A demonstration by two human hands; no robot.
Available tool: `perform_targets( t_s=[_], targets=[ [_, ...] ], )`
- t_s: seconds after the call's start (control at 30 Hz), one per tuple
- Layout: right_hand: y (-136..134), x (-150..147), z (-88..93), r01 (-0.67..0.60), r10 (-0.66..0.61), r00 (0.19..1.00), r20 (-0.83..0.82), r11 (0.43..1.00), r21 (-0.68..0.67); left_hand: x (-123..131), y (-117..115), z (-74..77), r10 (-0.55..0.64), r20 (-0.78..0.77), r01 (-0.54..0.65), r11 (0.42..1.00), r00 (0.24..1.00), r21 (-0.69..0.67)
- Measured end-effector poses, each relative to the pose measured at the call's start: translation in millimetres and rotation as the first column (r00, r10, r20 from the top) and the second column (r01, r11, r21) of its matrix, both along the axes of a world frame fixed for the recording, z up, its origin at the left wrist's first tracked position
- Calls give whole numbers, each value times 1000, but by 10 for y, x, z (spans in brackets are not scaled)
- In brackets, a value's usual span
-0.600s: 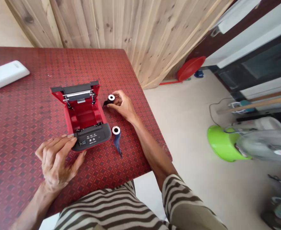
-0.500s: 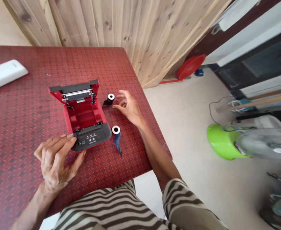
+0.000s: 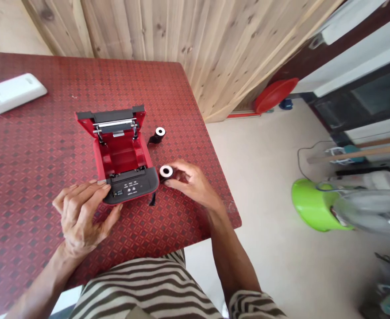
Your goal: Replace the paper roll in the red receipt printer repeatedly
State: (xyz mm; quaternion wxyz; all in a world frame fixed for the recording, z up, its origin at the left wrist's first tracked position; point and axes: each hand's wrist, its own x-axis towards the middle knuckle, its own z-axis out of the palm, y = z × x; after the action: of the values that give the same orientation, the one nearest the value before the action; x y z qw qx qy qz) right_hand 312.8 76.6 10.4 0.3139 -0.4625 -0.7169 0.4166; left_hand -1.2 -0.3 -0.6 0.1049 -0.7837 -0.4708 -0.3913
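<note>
A small red printer (image 3: 120,153) with a dark front panel lies on the red patterned table (image 3: 32,146), its lid tilted back and its paper bay bare. My left hand (image 3: 82,215) rests against the printer's front left corner, fingers bent. My right hand (image 3: 191,181) is closed on a dark roll with a white core (image 3: 166,172), lifted just right of the printer's front; a dark tail hangs below it. A second dark roll (image 3: 158,134) lies on the table right of the lid.
A white flat device (image 3: 13,92) lies at the table's far left. The table's right edge runs close to my right hand. On the floor to the right stand a green fan base (image 3: 310,206) and a red dish (image 3: 274,93) against the wooden wall.
My right hand let go of the far roll, moved toward me and picked up the nearer roll from the table. My left hand stayed at the printer.
</note>
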Motion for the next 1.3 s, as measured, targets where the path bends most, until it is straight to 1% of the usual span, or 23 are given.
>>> perform_targets(
  t_s=[0.07, 0.1, 0.17, 0.2, 0.23, 0.27, 0.33, 0.43, 0.5, 0.57, 0.7, 0.8, 0.83, 0.87, 0.93, 1.0, 1.07, 1.13, 1.2, 1.27, 1.3],
  targets=[
    [61, -16, 286, -20, 20, 1000, 3, 991, 135, 22, -3, 20, 6, 8, -6, 1000, 1000, -4],
    [101, -65, 439, -63, 56, 998, 35, 973, 221, 31, -4, 26, 8, 12, -8, 1000, 1000, -3],
    [193, -263, 696, -197, 140, 974, 176, 908, 370, 43, -7, 31, 10, 17, -11, 1000, 1000, 6],
    [242, -403, 779, -261, 156, 950, 272, 874, 411, 45, -8, 32, 12, 18, -13, 1000, 1000, 11],
    [288, -559, 827, -326, 165, 913, 374, 846, 423, 46, -10, 32, 16, 15, -16, 1000, 1000, 8],
    [331, -719, 844, -387, 166, 863, 477, 825, 413, 45, -13, 33, 20, 13, -20, 1000, 1000, 7],
    [400, -1007, 812, -471, 158, 749, 643, 810, 350, 42, -19, 36, 23, 7, -23, 1000, 1000, 0],
    [474, -1272, 723, -506, 151, 607, 780, 831, 233, 36, -31, 43, 18, 10, -18, 1000, 1000, -19],
    [521, -1346, 690, -507, 169, 554, 815, 845, 170, 33, -37, 48, 17, 17, -17, 999, 1000, -35],
    [571, -1381, 679, -511, 195, 533, 824, 850, 130, 31, -41, 53, 14, 20, -13, 999, 1000, -44],
    [640, -1441, 680, -508, 206, 529, 824, 854, 113, 28, -46, 59, 6, 12, -5, 999, 1000, -51],
    [632, -1445, 697, -509, 226, 514, 827, 857, 82, 25, -46, 56, 2, 8, -2, 999, 1000, -51],
    [621, -1421, 707, -505, 235, 523, 820, 860, 76, 24, -43, 54, 2, 8, -1, 999, 1000, -51],
    [605, -1379, 718, -501, 242, 546, 802, 861, 81, 24, -40, 51, 1, 8, -1, 999, 1000, -51],
    [568, -1246, 740, -510, 275, 626, 730, 852, 117, 26, -33, 50, 4, 13, -3, 999, 1000, -50],
    [524, -1075, 754, -547, 350, 711, 609, 821, 167, 33, -31, 58, 3, 20, -2, 999, 1000, -45],
    [480, -916, 746, -574, 426, 763, 486, 792, 208, 39, -42, 88, -1, 22, 2, 999, 1000, -46],
    [445, -814, 706, -572, 456, 793, 404, 784, 239, 33, -53, 149, -11, 22, 13, 998, 1000, -62],
    [422, -779, 641, -546, 442, 821, 363, 794, 269, 4, -29, 252, -25, 11, 26, 997, 1000, -78],
    [404, -789, 572, -501, 405, 854, 326, 809, 309, -50, 75, 394, -44, -24, 42, 998, 999, -56],
    [390, -801, 544, -469, 380, 875, 300, 819, 330, -82, 168, 475, -48, -50, 47, 999, 998, -27]
  ],
)
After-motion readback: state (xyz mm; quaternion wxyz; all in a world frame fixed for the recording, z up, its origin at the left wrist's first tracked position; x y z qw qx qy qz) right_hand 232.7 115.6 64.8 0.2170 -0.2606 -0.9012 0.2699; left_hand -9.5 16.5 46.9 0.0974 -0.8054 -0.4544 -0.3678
